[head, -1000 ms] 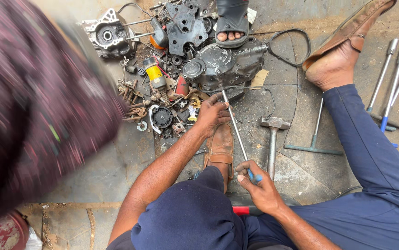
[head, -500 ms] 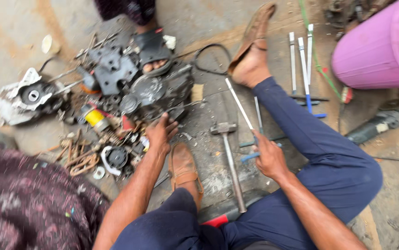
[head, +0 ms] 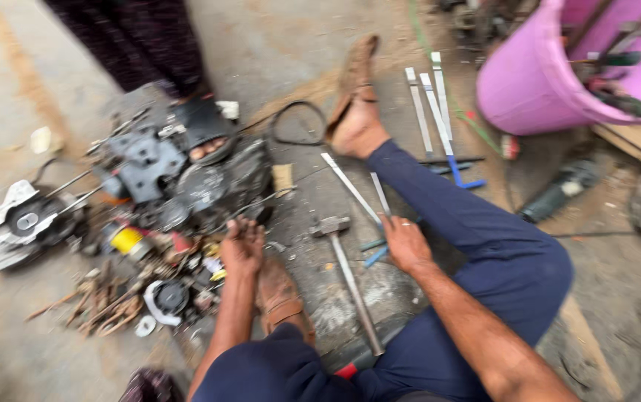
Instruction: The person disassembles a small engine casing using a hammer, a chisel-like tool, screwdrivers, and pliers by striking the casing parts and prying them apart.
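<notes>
My left hand (head: 243, 246) lies fingers-down on a heap of small engine parts (head: 149, 290), just in front of a dark engine block (head: 212, 186); it holds nothing I can make out. My right hand (head: 404, 242) rests on the ground over two long metal rods (head: 350, 187) and a blue-handled tool (head: 372, 257). Its fingertips touch the rods, but blur hides whether they grip. A hammer (head: 346, 272) lies between my hands, head away from me. My sandalled left foot (head: 279, 298) sits under my left forearm.
Another person's sandalled foot (head: 203, 141) stands on the engine block. A loose engine cover (head: 19, 223) lies at the left. Several T-handle wrenches (head: 439, 112) lie beyond my right foot (head: 358, 119). A purple bucket (head: 529, 89) of tools stands at the top right.
The view has swung right and the purple bucket has come in. My right hand has put the long rod down and now lies on the tools. My left hand stays on the parts.
</notes>
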